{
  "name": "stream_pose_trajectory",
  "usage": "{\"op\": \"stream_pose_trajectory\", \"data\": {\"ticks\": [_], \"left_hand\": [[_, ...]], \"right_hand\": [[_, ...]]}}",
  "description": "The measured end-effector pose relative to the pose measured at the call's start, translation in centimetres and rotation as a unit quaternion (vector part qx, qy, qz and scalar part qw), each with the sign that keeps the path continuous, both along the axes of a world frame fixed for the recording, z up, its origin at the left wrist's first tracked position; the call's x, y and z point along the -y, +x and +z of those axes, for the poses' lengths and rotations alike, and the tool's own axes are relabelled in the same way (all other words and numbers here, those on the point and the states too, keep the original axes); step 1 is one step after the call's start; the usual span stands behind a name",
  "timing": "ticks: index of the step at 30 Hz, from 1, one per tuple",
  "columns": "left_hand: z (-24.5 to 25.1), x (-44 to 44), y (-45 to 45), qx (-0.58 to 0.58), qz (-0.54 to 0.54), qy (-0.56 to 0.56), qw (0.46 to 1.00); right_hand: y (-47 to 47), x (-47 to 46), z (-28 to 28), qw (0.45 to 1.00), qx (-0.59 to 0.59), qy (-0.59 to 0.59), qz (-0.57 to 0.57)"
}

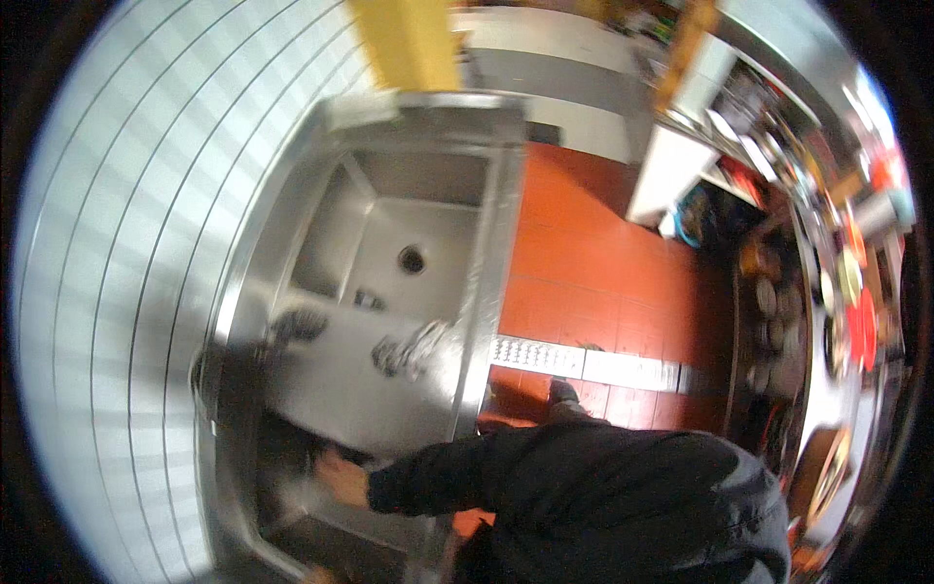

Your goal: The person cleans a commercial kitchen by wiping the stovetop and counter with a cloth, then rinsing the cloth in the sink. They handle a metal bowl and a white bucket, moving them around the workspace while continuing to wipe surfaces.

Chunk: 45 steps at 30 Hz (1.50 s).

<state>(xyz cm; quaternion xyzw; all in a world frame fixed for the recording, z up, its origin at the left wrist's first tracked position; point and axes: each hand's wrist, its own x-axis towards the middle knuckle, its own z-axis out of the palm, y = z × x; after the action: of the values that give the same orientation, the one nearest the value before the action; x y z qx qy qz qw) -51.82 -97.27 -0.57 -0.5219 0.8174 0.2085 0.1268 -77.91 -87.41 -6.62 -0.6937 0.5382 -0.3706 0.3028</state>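
Observation:
Blurred by motion, my right hand (pixel 339 476) reaches in a black sleeve into the lower basin (pixel 350 522) of a stainless steel double sink. Its fingertips are at a dark area under the edge of the flat metal divider; whether they hold anything is unclear. A small skin-coloured patch at the bottom edge seems to be my left hand (pixel 319 575), mostly cut off. On the divider lie a dark scouring pad (pixel 300 324) near the wall side and a crumpled, shiny wire-like scourer (pixel 410 352) nearer the front rim. A small dark object (pixel 368 299) lies in the upper basin.
A drain hole (pixel 411 258) shows in the upper basin. White panelled wall (pixel 139 241) borders the sink; a yellow surface (pixel 408 44) stands beyond it. Red tiled floor (pixel 584 255) with a metal drain grate (pixel 540 355) lies at right, before a cluttered counter (pixel 824 416) and shelves of dishes.

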Motion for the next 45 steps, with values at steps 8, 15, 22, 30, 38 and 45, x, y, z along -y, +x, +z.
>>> {"op": "stream_pose_trajectory", "data": {"ticks": [8,15,22,30,38,45], "left_hand": [[6.0,-13.6,-22.5,-0.298,-0.036,-0.036,0.953],[3.4,-23.8,-60.3,-0.49,-0.313,0.101,0.807],[2.1,-36.2,-83.2,-0.412,-0.61,0.019,0.677],[3.4,-42.1,-93.0,-0.308,-0.573,-0.02,0.759],[0.4,-49.2,-100.2,-0.35,-0.234,0.51,0.75],[6.2,-72.8,-71.3,-0.249,-0.491,0.494,0.673]], "right_hand": [[-9.8,-14.9,7.2,0.909,0.268,-0.314,-0.057],[-19.8,-32.2,15.9,0.973,0.031,-0.159,-0.166],[-29.1,-40.8,17.6,0.872,0.174,-0.282,-0.36],[-27.1,-46.3,20.9,0.826,0.091,-0.334,-0.445],[-19.8,-56.8,23.9,0.844,0.026,-0.232,-0.483],[-16.8,-73.8,5.9,0.636,0.097,0.121,-0.756]]}}
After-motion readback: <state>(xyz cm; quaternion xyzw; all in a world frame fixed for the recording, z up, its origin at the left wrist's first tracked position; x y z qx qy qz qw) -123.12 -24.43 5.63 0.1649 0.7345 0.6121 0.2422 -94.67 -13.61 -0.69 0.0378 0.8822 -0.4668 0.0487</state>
